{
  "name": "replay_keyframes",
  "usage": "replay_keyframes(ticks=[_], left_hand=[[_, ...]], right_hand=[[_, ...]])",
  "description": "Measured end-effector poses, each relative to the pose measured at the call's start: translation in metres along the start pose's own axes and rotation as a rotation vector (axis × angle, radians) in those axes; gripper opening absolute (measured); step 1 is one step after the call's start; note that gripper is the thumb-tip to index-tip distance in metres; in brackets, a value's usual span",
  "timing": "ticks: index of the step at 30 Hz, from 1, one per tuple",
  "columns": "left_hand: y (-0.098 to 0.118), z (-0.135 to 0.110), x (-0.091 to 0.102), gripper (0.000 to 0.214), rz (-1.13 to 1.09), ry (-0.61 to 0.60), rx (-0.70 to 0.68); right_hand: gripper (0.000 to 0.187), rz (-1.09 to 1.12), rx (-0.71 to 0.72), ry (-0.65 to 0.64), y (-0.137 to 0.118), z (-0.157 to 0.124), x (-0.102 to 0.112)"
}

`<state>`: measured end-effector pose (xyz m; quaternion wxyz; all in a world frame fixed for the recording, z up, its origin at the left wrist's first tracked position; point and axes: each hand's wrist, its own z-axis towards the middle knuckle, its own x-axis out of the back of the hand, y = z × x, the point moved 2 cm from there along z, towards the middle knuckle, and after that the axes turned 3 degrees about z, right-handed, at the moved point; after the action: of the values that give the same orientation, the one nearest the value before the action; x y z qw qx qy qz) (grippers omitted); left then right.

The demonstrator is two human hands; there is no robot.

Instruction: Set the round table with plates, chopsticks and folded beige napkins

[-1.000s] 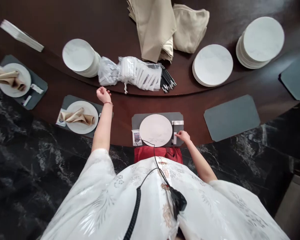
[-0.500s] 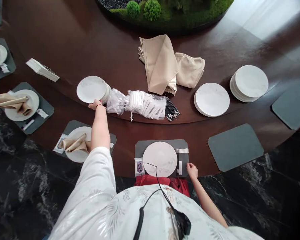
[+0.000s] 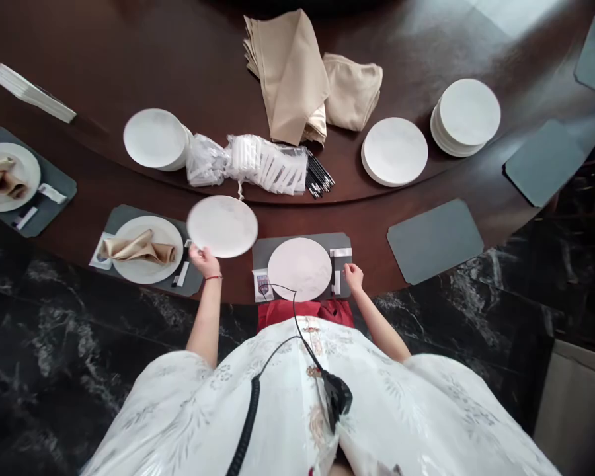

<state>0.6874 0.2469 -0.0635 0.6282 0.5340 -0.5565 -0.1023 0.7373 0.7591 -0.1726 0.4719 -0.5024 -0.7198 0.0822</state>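
Note:
My left hand grips the near rim of a white plate and holds it above the table edge, between two place settings. In front of me a grey placemat carries a larger white plate, a small packet on its left and a white chopstick rest with a wrapped item on its right. My right hand lies at the mat's right end, fingers curled on the wrapped item.
To the left, a set mat has a plate with a folded beige napkin. On the raised centre lie a stack of small plates, a plastic bag of wrapped items, black chopsticks, beige napkins, more plate stacks and bare mats.
My left hand reached to the stack of small plates, took the top one and drew it back toward me. My right hand stayed at the mat's right end.

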Motion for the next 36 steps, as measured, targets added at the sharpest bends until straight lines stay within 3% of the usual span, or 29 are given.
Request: replay_keyframes(ticks=[2, 4, 7, 10, 13, 18, 23, 25, 28, 32, 36], left_hand=[[-0.019, -0.038, -0.029, 0.029, 0.036, -0.048, 0.009], [-0.030, -0.062, -0.066, 0.031, 0.059, -0.226, -0.027], [-0.034, -0.080, -0.121, 0.034, 0.095, -0.501, -0.082], [-0.031, -0.083, -0.155, 0.036, 0.139, -0.616, -0.136], [-0.031, -0.078, -0.171, 0.039, 0.210, -0.637, -0.186], [-0.040, -0.067, -0.180, 0.042, 0.402, -0.682, -0.263], [-0.039, -0.068, -0.186, 0.035, 0.559, -0.609, -0.366], [-0.037, -0.072, -0.188, 0.034, 0.577, -0.590, -0.364], [-0.033, -0.077, -0.190, 0.031, 0.556, -0.580, -0.349], [-0.031, -0.084, -0.194, 0.031, 0.418, -0.516, -0.333], [-0.033, -0.095, -0.196, 0.029, 0.233, -0.390, -0.338]], right_hand=[[0.046, 0.003, 0.020, -0.029, 0.002, -0.007, -0.005], [0.043, -0.013, 0.037, -0.046, 0.006, -0.012, -0.008], [0.039, -0.035, 0.046, -0.058, 0.016, -0.017, -0.006], [0.038, -0.030, 0.044, -0.051, 0.028, -0.018, 0.003], [0.038, -0.003, 0.047, -0.026, 0.041, -0.019, 0.014], [0.036, 0.048, 0.058, -0.002, 0.058, -0.021, 0.028], [0.030, 0.109, -0.007, -0.045, 0.041, -0.014, 0.022], [0.029, 0.139, 0.019, -0.094, 0.013, -0.003, 0.012], [0.026, 0.145, 0.162, -0.194, -0.053, 0.024, -0.007], [0.021, 0.142, 0.373, -0.250, -0.181, 0.084, -0.029], [0.020, 0.137, 0.539, -0.167, -0.327, 0.162, -0.043]])
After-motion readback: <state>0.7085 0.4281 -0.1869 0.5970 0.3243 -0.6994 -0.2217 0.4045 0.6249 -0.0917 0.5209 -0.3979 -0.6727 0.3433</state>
